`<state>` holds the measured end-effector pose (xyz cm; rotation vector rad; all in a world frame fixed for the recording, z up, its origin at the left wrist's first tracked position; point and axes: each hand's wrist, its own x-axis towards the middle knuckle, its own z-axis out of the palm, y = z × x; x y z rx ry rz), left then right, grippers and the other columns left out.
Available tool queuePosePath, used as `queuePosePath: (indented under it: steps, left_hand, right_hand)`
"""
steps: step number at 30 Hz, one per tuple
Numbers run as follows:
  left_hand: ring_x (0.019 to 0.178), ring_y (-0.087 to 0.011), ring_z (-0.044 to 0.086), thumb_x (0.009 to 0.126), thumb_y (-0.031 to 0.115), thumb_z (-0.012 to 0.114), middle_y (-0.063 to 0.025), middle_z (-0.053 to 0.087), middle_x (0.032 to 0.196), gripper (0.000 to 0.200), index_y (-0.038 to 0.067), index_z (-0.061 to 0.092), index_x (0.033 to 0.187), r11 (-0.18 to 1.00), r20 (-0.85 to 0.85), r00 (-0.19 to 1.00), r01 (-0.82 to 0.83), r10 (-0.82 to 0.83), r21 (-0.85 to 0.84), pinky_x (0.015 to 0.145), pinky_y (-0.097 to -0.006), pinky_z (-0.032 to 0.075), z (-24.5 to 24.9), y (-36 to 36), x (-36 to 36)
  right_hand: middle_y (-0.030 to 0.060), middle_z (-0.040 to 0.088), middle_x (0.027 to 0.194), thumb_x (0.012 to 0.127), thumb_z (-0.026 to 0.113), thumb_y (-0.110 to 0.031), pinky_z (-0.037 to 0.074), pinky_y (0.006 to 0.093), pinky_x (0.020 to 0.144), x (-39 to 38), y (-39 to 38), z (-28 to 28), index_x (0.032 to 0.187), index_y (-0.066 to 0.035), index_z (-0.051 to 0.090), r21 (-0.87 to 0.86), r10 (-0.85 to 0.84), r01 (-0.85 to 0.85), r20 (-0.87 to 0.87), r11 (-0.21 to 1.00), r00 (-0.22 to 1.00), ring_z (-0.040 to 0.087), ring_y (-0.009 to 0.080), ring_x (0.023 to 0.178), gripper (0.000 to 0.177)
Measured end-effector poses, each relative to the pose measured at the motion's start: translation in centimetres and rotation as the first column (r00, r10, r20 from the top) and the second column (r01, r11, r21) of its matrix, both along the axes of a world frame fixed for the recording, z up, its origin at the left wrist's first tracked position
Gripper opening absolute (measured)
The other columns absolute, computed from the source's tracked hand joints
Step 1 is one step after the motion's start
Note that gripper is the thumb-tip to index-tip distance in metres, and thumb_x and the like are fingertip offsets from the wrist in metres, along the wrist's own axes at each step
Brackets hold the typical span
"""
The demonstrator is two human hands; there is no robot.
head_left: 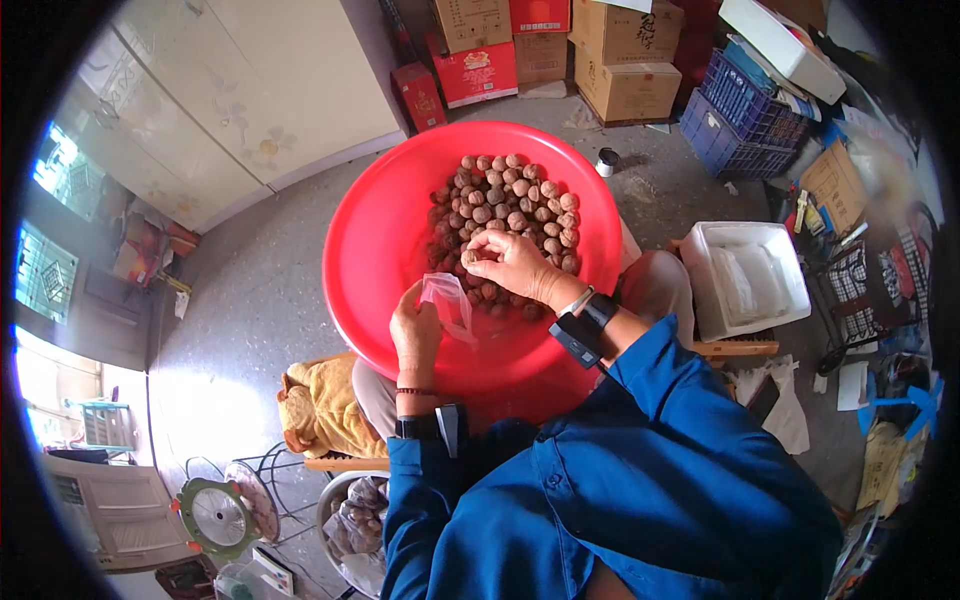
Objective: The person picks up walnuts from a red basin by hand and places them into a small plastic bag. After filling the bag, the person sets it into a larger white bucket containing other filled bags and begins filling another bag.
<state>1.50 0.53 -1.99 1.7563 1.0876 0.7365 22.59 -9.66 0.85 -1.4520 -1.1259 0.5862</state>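
Note:
A large red basin (pixel 365 240) stands in front of me with a heap of walnuts (pixel 497 205) toward its far right side. My left hand (pixel 414 325) is closed on the edge of a clear plastic bag (pixel 450 302), which hangs over the near part of the basin. Just above and right of the bag, my right hand (pixel 515 265) pinches a walnut (pixel 469 258) between thumb and fingers. The bag's inside is hard to make out.
A white foam box (pixel 745 280) sits to my right. Cardboard boxes (pixel 630 90) and blue crates (pixel 740 120) are stacked at the back. At lower left are a yellow cloth (pixel 330 405), a bucket of bagged items (pixel 355 520) and a fan (pixel 218 515).

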Motion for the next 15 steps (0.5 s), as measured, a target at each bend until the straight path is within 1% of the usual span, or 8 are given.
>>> queuePosePath:
  steps: [1, 4, 6, 8, 10, 12, 13, 15]
  left_hand:
    - [0.046, -0.0148, 0.055, 0.090, 0.007, 0.050, -0.0068, 0.063, 0.065, 0.052, 0.006, 0.064, 0.140, 1.000, 0.001, 1.000, -0.001, 0.001, 0.000, 0.043, -0.0309, 0.048, 0.1, 0.0, 0.1]
    - [0.046, -0.0146, 0.055, 0.091, 0.007, 0.050, -0.0065, 0.063, 0.065, 0.051, 0.006, 0.065, 0.139, 1.000, -0.034, 0.999, 0.000, 0.001, 0.021, 0.043, -0.0306, 0.048, -0.6, 0.3, 0.0]
    - [0.061, -0.0181, 0.067, 0.088, 0.008, 0.055, -0.0151, 0.072, 0.076, 0.044, 0.000, 0.070, 0.129, 1.000, 0.019, 1.000, -0.025, 0.025, 0.016, 0.059, -0.0346, 0.055, -1.6, 0.7, 0.2]
    - [0.060, -0.0186, 0.067, 0.088, 0.008, 0.056, -0.0152, 0.072, 0.077, 0.044, 0.000, 0.070, 0.129, 0.998, -0.023, 0.999, -0.032, 0.031, -0.048, 0.059, -0.0351, 0.055, 2.3, -1.0, 0.4]
    - [0.059, -0.0191, 0.067, 0.088, 0.007, 0.056, -0.0154, 0.073, 0.078, 0.043, 0.000, 0.070, 0.128, 0.993, -0.067, 0.997, -0.040, 0.032, -0.111, 0.059, -0.0356, 0.055, 3.3, -1.5, 0.5]
    - [0.057, -0.0193, 0.066, 0.089, 0.007, 0.055, -0.0148, 0.073, 0.077, 0.043, 0.001, 0.070, 0.128, 0.994, -0.055, 0.998, -0.043, 0.038, -0.099, 0.058, -0.0360, 0.056, 2.8, -1.1, 0.4]
    - [0.057, -0.0193, 0.066, 0.089, 0.007, 0.055, -0.0148, 0.073, 0.077, 0.043, 0.001, 0.070, 0.128, 0.994, -0.056, 0.998, -0.044, 0.039, -0.101, 0.058, -0.0360, 0.056, 2.7, -1.1, 0.3]
    - [0.056, -0.0187, 0.066, 0.089, 0.007, 0.054, -0.0137, 0.072, 0.075, 0.043, 0.003, 0.071, 0.128, 0.999, -0.074, 0.997, -0.037, 0.034, -0.031, 0.057, -0.0356, 0.055, 2.5, -1.1, 0.3]
  right_hand:
    - [0.0062, 0.076, 0.094, 0.093, 0.078, -0.028, 0.057, 0.0325, 0.084, -0.3, 0.0, 0.4, 0.109, -0.006, 0.069, 0.051, 0.042, -0.038, -0.071, 0.998, 0.997, 0.072, 0.0150, 0.090, 0.028]
    - [0.0050, 0.075, 0.096, 0.094, 0.078, -0.020, 0.058, 0.0312, 0.085, -1.1, -0.1, 2.0, 0.110, -0.004, 0.068, 0.126, 0.115, -0.106, -0.070, 0.986, 0.991, 0.070, 0.0121, 0.091, 0.025]
    - [0.0059, 0.076, 0.101, 0.093, 0.077, -0.016, 0.058, 0.0307, 0.088, -1.3, -0.5, 3.0, 0.114, -0.004, 0.068, 0.084, 0.147, -0.142, -0.056, 0.986, 0.988, 0.071, 0.0124, 0.096, 0.026]
    - [0.0042, 0.073, 0.111, 0.095, 0.076, -0.015, 0.054, 0.0309, 0.098, -1.6, -1.0, 3.5, 0.124, -0.003, 0.066, 0.010, 0.291, -0.293, -0.144, 0.956, 0.946, 0.068, 0.0141, 0.110, 0.033]
    - [0.0065, 0.074, 0.114, 0.095, 0.076, -0.016, 0.054, 0.0308, 0.100, -1.4, -0.8, 2.6, 0.128, -0.002, 0.064, -0.046, 0.272, -0.274, -0.047, 0.961, 0.961, 0.068, 0.0146, 0.113, 0.037]
    - [0.0072, 0.074, 0.113, 0.095, 0.076, -0.018, 0.055, 0.0304, 0.097, -1.0, 0.0, 1.2, 0.125, -0.003, 0.066, 0.053, 0.230, -0.228, -0.039, 0.972, 0.972, 0.068, 0.0137, 0.109, 0.035]
    - [0.0109, 0.078, 0.104, 0.091, 0.080, -0.022, 0.057, 0.0336, 0.091, -0.8, -0.1, 1.1, 0.116, -0.006, 0.071, -0.017, 0.130, -0.131, -0.051, 0.991, 0.990, 0.073, 0.0191, 0.103, 0.031]
    - [0.0121, 0.077, 0.094, 0.090, 0.079, -0.023, 0.059, 0.0364, 0.084, -0.2, 0.0, 0.5, 0.108, -0.006, 0.072, -0.080, 0.014, -0.008, 0.084, 0.997, 0.996, 0.075, 0.0237, 0.094, 0.025]
